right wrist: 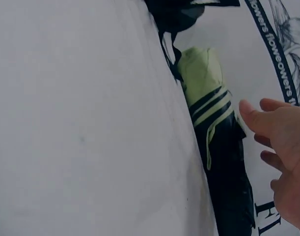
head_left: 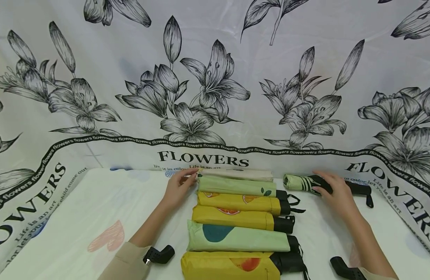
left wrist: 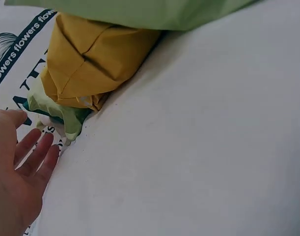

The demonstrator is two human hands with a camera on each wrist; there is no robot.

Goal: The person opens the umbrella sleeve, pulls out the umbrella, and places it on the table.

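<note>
“FLOWERS” point(head_left: 203, 159) on backdrop point(head_left: 207, 23) (some print point(head_left: 174, 169) unclear)

On the left side, the counter point(head_left: 72, 210) is offering a wide passage. In the middle, a row of folded umbrellas point(head_left: 232, 219) is blocking the way. Between their handles point(head_left: 283, 224) and the right arm point(head_left: 367, 229), a free lane is lying, narrowing toward the black-and-green umbrella point(head_left: 304, 182). Behind, a flowered cloth point(head_left: 215, 85) is closing the passage.
</note>
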